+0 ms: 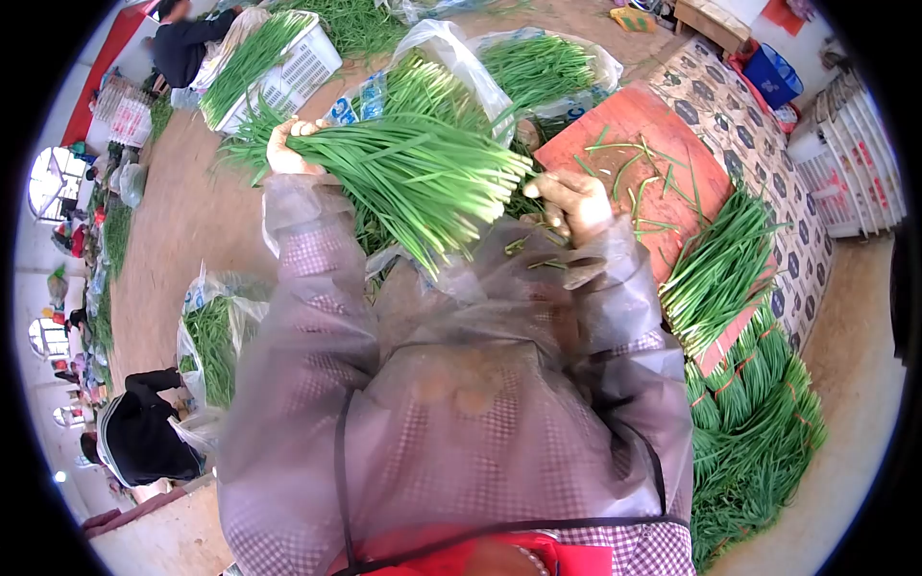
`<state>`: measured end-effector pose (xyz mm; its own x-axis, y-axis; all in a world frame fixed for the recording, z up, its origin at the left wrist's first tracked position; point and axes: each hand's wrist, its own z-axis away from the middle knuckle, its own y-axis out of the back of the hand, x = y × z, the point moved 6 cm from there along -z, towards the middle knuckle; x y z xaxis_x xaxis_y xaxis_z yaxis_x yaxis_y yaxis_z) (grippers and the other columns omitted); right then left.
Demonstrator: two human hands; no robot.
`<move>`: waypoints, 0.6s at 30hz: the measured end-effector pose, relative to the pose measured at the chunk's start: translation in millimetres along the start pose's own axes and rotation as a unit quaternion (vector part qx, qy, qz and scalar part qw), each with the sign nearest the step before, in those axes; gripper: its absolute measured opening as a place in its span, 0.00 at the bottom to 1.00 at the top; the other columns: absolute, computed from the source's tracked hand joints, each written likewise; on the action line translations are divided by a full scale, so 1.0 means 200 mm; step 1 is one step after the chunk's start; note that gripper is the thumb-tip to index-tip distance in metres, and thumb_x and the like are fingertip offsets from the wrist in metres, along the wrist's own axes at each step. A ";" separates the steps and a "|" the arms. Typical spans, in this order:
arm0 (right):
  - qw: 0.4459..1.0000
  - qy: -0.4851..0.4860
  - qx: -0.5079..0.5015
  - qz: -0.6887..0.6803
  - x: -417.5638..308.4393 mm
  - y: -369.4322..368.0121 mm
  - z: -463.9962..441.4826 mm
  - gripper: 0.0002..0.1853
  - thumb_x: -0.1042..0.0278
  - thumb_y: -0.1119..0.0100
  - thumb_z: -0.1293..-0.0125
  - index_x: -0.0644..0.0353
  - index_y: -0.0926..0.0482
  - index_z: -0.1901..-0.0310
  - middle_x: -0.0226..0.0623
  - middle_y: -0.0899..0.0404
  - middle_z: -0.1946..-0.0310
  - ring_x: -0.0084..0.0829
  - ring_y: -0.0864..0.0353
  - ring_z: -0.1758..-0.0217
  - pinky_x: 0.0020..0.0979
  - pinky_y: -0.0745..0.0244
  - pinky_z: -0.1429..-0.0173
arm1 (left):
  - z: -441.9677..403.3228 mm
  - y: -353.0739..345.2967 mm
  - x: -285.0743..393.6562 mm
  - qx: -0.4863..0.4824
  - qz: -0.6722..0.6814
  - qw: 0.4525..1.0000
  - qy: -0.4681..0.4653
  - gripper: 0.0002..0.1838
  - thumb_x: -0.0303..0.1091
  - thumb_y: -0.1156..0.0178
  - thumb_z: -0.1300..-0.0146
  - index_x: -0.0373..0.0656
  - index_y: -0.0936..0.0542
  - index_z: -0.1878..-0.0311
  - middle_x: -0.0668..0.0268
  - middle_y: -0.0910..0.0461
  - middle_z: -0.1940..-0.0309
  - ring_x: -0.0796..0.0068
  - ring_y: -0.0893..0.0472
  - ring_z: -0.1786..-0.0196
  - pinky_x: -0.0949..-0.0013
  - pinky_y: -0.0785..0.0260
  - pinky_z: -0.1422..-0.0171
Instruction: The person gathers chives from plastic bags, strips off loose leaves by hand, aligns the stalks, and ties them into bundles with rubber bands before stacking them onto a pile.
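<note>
My left hand point(293, 149) is closed around a thick bunch of chives point(408, 173), gripping it on its leafy side. The pale cut ends fan out to the right, towards my right hand point(574, 200). That hand has its fingers curled and pinched just beside the stalk ends; whether a thin stalk sits in the pinch is too small to make out. Right of it lies a red board point(663, 110) with loose stalk scraps. On the board's lower edge rests a pile of chives point(715, 274).
Bundles of chives tied with bands point(759, 432) are stacked at lower right. Plastic-lined heaps of chives point(538, 69) stand ahead, with a white crate point(312, 60) beyond. A blue bucket point(771, 77) is at upper right. Two other people point(182, 48) are on the left side.
</note>
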<state>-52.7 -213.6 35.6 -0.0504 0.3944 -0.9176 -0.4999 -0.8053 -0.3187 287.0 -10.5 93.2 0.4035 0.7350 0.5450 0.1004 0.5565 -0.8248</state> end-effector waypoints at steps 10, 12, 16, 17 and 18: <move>0.991 0.043 0.017 0.126 0.00 0.00 0.03 0.26 0.47 0.39 0.38 0.62 0.22 0.48 0.34 0.19 0.63 0.24 0.22 0.69 0.25 0.27 0.63 | -0.03 -0.10 0.08 -0.013 -0.023 0.999 -0.041 0.04 0.28 0.55 0.44 0.40 0.37 0.73 0.65 0.38 0.84 0.68 0.35 0.79 0.56 0.30 0.59; 0.996 0.039 0.033 0.068 -0.14 -0.06 0.03 0.19 0.53 0.36 0.39 0.62 0.19 0.56 0.31 0.19 0.68 0.18 0.24 0.73 0.23 0.29 0.68 | -0.02 -0.13 0.08 -0.019 -0.030 0.999 -0.038 0.05 0.28 0.55 0.44 0.40 0.37 0.74 0.65 0.37 0.84 0.67 0.35 0.79 0.55 0.30 0.58; 0.975 0.114 0.085 0.169 -0.19 -0.17 0.00 0.15 0.59 0.34 0.41 0.62 0.17 0.60 0.29 0.20 0.72 0.16 0.26 0.73 0.21 0.31 0.69 | -0.04 -0.14 0.07 -0.030 -0.027 0.999 -0.028 0.08 0.28 0.53 0.44 0.42 0.37 0.77 0.64 0.36 0.84 0.66 0.35 0.79 0.55 0.30 0.57; 0.980 0.107 0.073 0.150 -0.18 -0.18 -0.01 0.13 0.62 0.34 0.41 0.63 0.17 0.61 0.28 0.21 0.74 0.15 0.27 0.74 0.20 0.33 0.70 | -0.03 -0.15 0.06 -0.049 -0.031 0.998 -0.017 0.08 0.28 0.53 0.44 0.42 0.38 0.78 0.64 0.36 0.85 0.66 0.35 0.79 0.56 0.30 0.57; 0.985 0.099 0.061 0.130 -0.17 -0.20 -0.02 0.11 0.65 0.34 0.42 0.64 0.16 0.61 0.28 0.22 0.76 0.15 0.28 0.74 0.20 0.34 0.70 | -0.03 -0.16 0.06 -0.049 -0.031 0.998 -0.018 0.08 0.28 0.53 0.44 0.42 0.38 0.78 0.64 0.36 0.85 0.66 0.35 0.79 0.56 0.30 0.57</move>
<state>-28.7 -196.6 77.8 -0.0265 0.0777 -0.9966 -0.5928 -0.8040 -0.0469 294.9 -21.3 125.1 0.3616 0.7139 0.5996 0.2129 0.5629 -0.7986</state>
